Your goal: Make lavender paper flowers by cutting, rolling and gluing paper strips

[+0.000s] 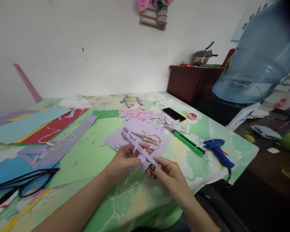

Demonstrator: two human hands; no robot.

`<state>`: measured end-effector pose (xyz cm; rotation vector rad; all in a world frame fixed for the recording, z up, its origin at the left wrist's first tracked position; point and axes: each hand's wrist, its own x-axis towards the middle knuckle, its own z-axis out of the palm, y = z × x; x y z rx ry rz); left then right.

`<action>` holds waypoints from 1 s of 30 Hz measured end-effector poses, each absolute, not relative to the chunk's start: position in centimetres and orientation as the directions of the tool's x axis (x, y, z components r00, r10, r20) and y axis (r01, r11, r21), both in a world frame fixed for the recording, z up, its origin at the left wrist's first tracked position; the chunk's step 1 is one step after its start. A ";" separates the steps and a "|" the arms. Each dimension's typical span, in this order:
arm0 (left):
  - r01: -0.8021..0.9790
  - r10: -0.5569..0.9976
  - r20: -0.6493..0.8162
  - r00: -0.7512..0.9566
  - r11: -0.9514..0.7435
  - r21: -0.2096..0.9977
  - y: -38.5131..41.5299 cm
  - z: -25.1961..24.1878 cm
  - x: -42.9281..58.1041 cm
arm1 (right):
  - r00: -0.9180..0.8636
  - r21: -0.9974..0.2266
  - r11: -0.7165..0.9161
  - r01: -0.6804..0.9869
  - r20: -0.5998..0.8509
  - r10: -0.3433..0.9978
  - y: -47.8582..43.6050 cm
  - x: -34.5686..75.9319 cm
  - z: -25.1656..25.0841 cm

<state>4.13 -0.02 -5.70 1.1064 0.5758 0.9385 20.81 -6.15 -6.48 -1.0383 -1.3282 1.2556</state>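
Between my hands is a long, narrow purple paper craft piece (136,146) with small petal-like cutouts along it, tilted with its far end up to the left. My left hand (127,158) has its fingers closed around its middle. My right hand (165,170), with dark painted nails, pinches its near end. Just beyond lie gold-handled scissors (148,139) on a purple paper sheet (159,129). To the right of my hands rests a green utility knife (188,142). Part of the craft piece is hidden by my fingers.
A blue glue gun (218,151) with a cord lies at the table's right edge. A black phone (174,113) and pink paper scraps (141,113) are farther back. Coloured sheets (31,122) and a black cable (26,180) cover the left. A water bottle (253,61) stands at the right.
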 end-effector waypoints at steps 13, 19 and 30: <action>0.168 0.808 0.589 0.035 -0.585 0.793 -0.1 -6.0 3.8 | 0.114 -0.977 0.168 0.134 0.183 0.976 -5.5 20.5 -8.7; 0.658 0.469 0.823 0.319 -0.735 0.164 -0.9 -4.8 3.7 | 0.110 -0.977 0.169 0.133 0.184 0.977 -5.5 20.5 -8.9; 0.619 0.463 0.736 0.494 -0.782 0.076 -0.6 -5.2 3.8 | 0.088 -0.937 0.203 0.284 0.236 0.968 -5.7 20.3 -9.1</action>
